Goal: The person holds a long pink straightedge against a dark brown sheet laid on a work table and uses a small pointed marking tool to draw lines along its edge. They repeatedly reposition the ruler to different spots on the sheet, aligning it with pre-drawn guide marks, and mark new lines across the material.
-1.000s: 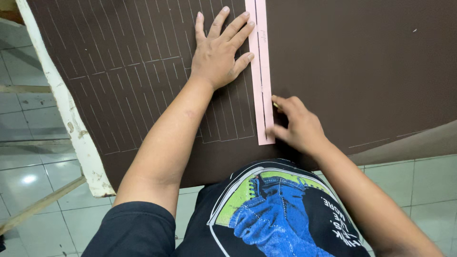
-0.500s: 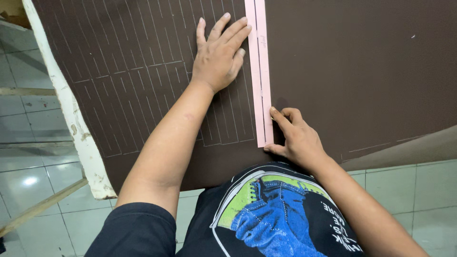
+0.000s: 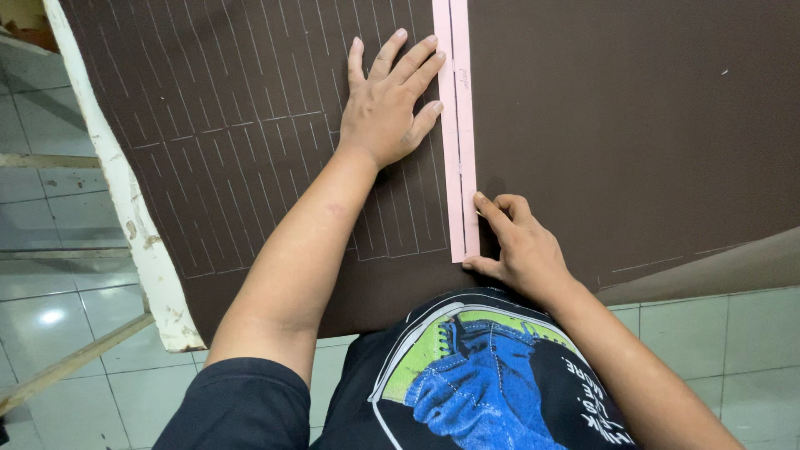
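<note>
Left hand [image 3: 387, 104] pressing flat on lined brown sheet [image 3: 633, 125], beside pink ruler [image 3: 457, 125]; right hand [image 3: 512, 242] gripping the ruler's near end.

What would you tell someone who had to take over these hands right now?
Left hand: flat, fingers spread, pressing the dark brown sheet just left of the pink strip.
Right hand: at the strip's near end, fingertips against its right edge; whether it holds a marker cannot be seen.
Things: the pink strip lies straight along the sheet, which covers a white-edged table.
Done: many white lines already cover the sheet left of the strip.
Left: the sheet right of the strip is almost unmarked.
</note>
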Tool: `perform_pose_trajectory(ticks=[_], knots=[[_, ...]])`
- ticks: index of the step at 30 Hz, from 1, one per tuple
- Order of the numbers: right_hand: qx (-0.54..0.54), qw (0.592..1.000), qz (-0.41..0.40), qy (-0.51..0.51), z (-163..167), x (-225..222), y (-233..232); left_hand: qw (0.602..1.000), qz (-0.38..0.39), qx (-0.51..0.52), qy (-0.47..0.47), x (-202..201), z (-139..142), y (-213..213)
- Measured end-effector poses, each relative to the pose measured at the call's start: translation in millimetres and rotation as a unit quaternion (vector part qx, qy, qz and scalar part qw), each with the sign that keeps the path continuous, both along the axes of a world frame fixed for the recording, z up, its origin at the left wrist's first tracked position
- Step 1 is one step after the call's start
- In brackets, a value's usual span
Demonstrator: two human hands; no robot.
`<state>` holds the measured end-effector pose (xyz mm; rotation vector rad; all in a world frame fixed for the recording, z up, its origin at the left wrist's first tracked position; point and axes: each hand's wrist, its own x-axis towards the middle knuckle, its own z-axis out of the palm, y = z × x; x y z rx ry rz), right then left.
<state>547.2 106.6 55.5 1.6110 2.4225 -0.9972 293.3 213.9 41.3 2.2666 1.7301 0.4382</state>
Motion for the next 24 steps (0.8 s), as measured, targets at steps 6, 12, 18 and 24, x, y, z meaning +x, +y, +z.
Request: perform_pose_trajectory(ticks=[6,12,18,24], knots=[[0.009,1.000,-0.002,0.006,-0.7,0.0,-0.3,1.000,0.004,0.014,-0.008,-0.5,-0.4,-0.3],[0.009,1.000,-0.004,0.009,-0.7,0.2,0.1,1.000,0.007,0.023,-0.001,0.2,-1.3,1.0],[0.021,1.000,0.003,0.010,1.1,0.7,0.1,1.000,0.001,0.019,-0.023,-0.5,-0.7,0.4],[0.014,1.000,0.000,0.014,0.0,1.0,-0.5,1.000,-0.003,-0.002,-0.011,-0.7,-3.3,0.3]])
